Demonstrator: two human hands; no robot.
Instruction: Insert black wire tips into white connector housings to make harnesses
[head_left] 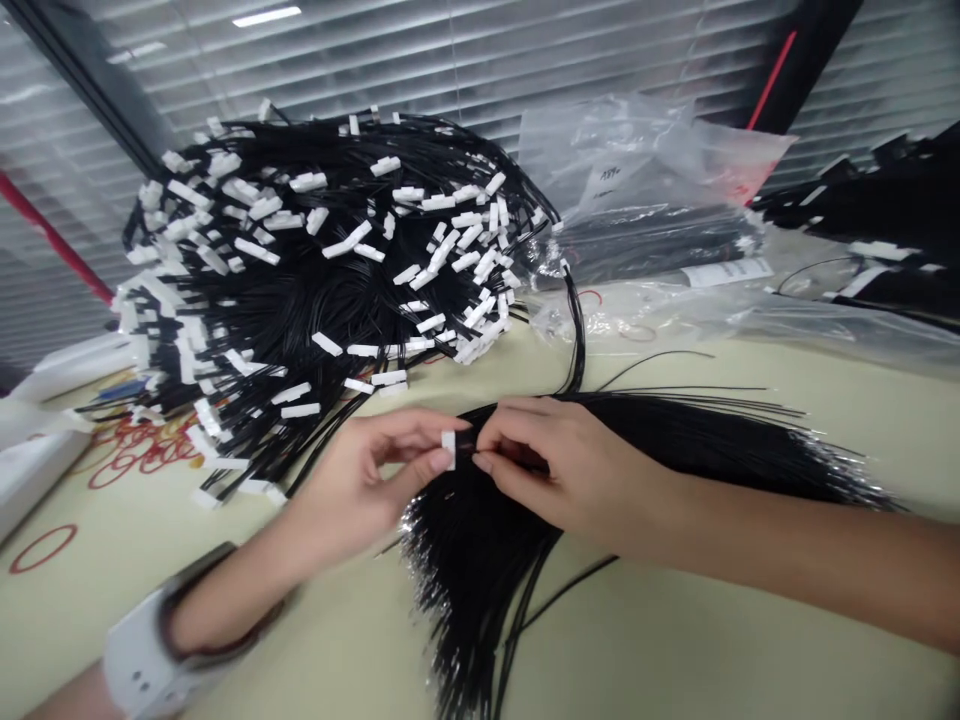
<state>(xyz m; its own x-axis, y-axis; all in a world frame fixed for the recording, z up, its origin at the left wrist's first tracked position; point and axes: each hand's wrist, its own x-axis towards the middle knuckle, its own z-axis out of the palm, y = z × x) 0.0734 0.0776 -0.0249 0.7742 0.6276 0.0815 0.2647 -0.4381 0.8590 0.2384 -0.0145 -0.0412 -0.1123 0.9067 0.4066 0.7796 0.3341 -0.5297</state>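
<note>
Both hands meet near the middle of the frame: the left hand [360, 475] has thumb and forefinger pinched on a small white connector [448, 452], while the right hand [566, 460] has its fingertips drawn together just beside it; blur prevents telling whether they have hold of a wire. Beneath spreads a pale yellow surface [750, 675], reaching the bottom edge. On it, filling the upper left, sits a large heap of black cables [315, 300], bristling with white connectors [256, 250] that point many ways. Next in size, a bundle of loose black wires [480, 570] lies under the hands, running from bottom centre to the middle and off to the right; one set of silvery tips [420, 565] faces lower left, another points right. Clear plastic bags [630, 150] lie at upper right. Red rubber bands [139, 455] are scattered at left. Smallest, the pinched connector is just left of centre, its long axis nearly upright in the frame, its right side facing the right fingertips.
</note>
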